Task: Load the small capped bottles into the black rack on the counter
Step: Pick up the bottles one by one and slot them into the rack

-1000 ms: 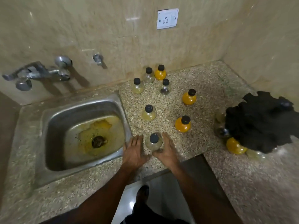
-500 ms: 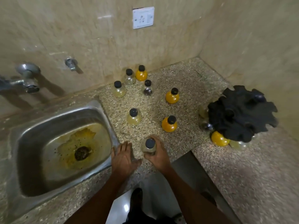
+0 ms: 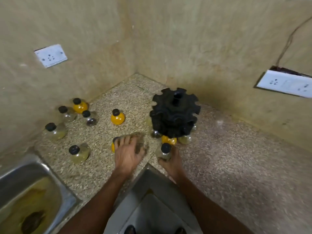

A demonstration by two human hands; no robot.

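Both forearms are entering from the 6 o'clock edge and reaching over the speckled counter [image 3: 236, 166]. The left hand [image 3: 128, 152] is lying palm-down over an orange bottle [image 3: 113, 146]; its fingers [image 3: 125, 141] are extending forward, close together and slightly bent over the bottle's top. Whether they are actually gripping the bottle cannot be determined, since motion blur is smearing the fingertips and the hand is covering nearly all of the bottle.

The right hand [image 3: 171, 162] is gripping a clear bottle [image 3: 164, 152] from below, with the fingers curling around its body and the black cap pointing up. This bottle is sitting just at 6 o'clock of the black rack [image 3: 174, 114], close to the rack's base.

The black rack is standing near the wall corner. At least four bottles are showing at its lower tier, among them an orange one [image 3: 169, 140] and a pale one [image 3: 185, 139]; the rack's notched discs are hiding most of them, so an exact count cannot be made.

At 9 to 10 o'clock of the left hand, six loose capped bottles are standing upright on the counter, including one orange bottle near the centre [image 3: 117, 117]. A steel sink [image 3: 25, 174] is being cut off at the 7 o'clock corner. Two wall sockets are visible, one [image 3: 50, 55] at 10 o'clock and one [image 3: 285, 83] at 3 o'clock, the latter clipped by the frame edge.
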